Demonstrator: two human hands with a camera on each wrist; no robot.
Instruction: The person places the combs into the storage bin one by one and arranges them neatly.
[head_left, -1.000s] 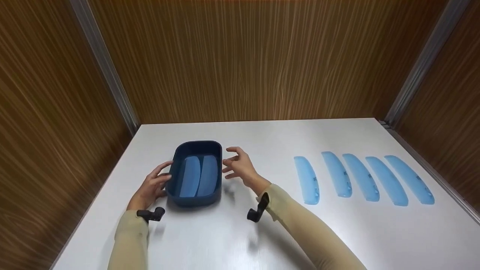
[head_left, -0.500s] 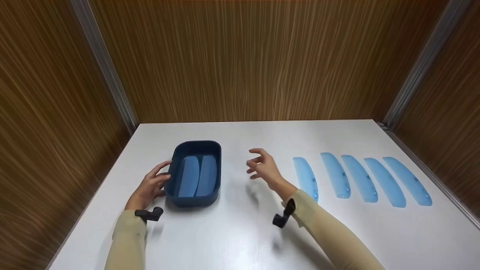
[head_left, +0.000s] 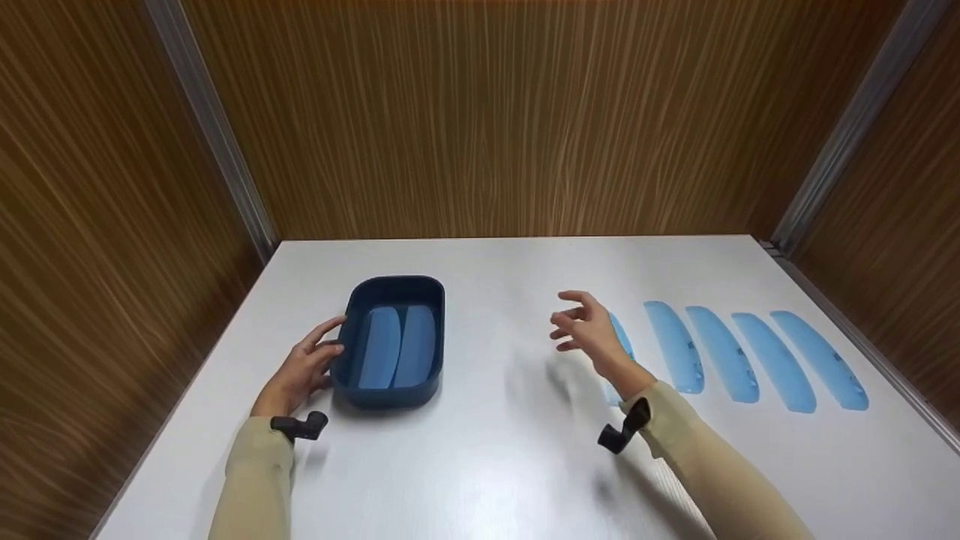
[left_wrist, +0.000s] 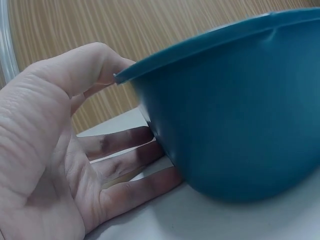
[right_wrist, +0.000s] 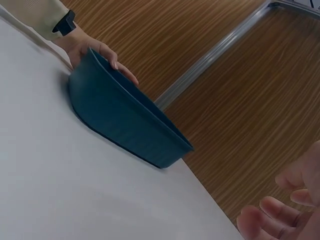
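A dark blue rectangular plastic tub (head_left: 386, 397) sits on the left half of the table, with two curved flat blue pieces (head_left: 381, 349) side by side on its floor. My left hand (head_left: 295, 379) touches the tub's left side. In the left wrist view the thumb meets the rim and fairly straight fingers (left_wrist: 135, 197) rest against the outer wall. Well to the right, my right hand (head_left: 592, 334) hovers above the table with loosely bent fingers and nothing in them. It partly hides the nearest light-blue curved piece (head_left: 622, 339) in the head view.
Several more light-blue curved pieces (head_left: 675, 349) with small dark marks lie in a row on the right of the white table (head_left: 480, 465). Wood-grain panels (head_left: 480, 120) stand behind the table and at both sides, joined by metal corner posts.
My right hand has moved right, away from beside the tub, to the nearest light-blue curved piece. The left hand has stayed at the tub's left side.
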